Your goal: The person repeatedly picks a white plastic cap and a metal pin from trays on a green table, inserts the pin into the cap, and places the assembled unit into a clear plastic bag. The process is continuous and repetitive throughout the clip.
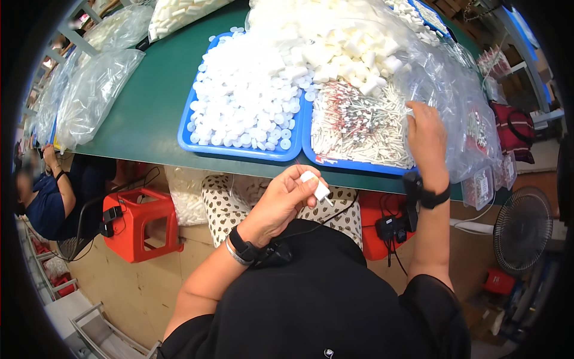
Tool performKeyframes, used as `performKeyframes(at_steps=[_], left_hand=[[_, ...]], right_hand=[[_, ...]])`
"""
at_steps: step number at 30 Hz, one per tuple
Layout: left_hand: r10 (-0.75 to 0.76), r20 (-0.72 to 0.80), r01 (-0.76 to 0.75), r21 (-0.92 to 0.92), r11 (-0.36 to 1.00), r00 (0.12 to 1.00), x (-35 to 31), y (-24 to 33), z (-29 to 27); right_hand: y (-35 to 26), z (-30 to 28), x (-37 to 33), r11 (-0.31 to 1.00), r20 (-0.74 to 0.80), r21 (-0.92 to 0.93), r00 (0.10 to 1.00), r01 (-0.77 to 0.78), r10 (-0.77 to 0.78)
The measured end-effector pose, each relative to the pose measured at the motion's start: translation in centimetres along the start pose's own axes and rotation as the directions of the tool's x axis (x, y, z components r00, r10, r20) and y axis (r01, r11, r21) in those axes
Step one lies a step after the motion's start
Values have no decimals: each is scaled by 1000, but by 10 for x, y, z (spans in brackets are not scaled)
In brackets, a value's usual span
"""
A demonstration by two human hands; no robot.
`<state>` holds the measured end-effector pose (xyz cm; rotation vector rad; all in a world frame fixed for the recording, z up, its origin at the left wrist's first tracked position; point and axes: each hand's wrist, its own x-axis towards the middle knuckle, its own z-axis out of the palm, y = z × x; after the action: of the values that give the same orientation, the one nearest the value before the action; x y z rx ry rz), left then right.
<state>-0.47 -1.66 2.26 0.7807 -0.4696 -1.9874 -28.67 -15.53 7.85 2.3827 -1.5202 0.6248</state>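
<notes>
In front of my body, my left hand [281, 197] is closed, pinching a small white plastic piece [318, 188] between thumb and fingers; a thin pin sticks out of its lower end. My right hand [428, 140] is over the right edge of the right blue tray [359, 166], beside a clear plastic bag. Its thumb and forefinger look slightly apart, with nothing visible between them; the other fingers are partly hidden. Thin white sticks [353, 143], some with red and dark tips, fill that tray's near part. White blocky plastic pieces [353, 57] are heaped behind them.
Round translucent discs [239, 107] fill the left blue tray [239, 154]. The trays stand on a green table [140, 113] with large plastic bags [101, 96]. A red stool [140, 224] stands left, a black fan [522, 230] right. Another person [51, 197] sits at far left.
</notes>
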Motion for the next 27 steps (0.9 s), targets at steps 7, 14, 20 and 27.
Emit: performKeyframes(at_steps=[7, 14, 20, 27], left_hand=[[-31, 119, 38, -58, 998, 992, -2, 5, 2], [32, 71, -23, -127, 992, 997, 4, 11, -7], [133, 9, -130, -134, 982, 991, 8, 16, 3], [201, -26, -202, -45, 978, 979, 5, 6, 7]], right_hand=[[49, 31, 10, 959, 143, -268, 988, 96, -59], [1, -4, 6, 977, -64, 192, 993, -88, 102], [-98, -34, -44, 640, 328, 744, 940, -194, -96], [-125, -15, -64, 666, 278, 741, 942, -85, -190]])
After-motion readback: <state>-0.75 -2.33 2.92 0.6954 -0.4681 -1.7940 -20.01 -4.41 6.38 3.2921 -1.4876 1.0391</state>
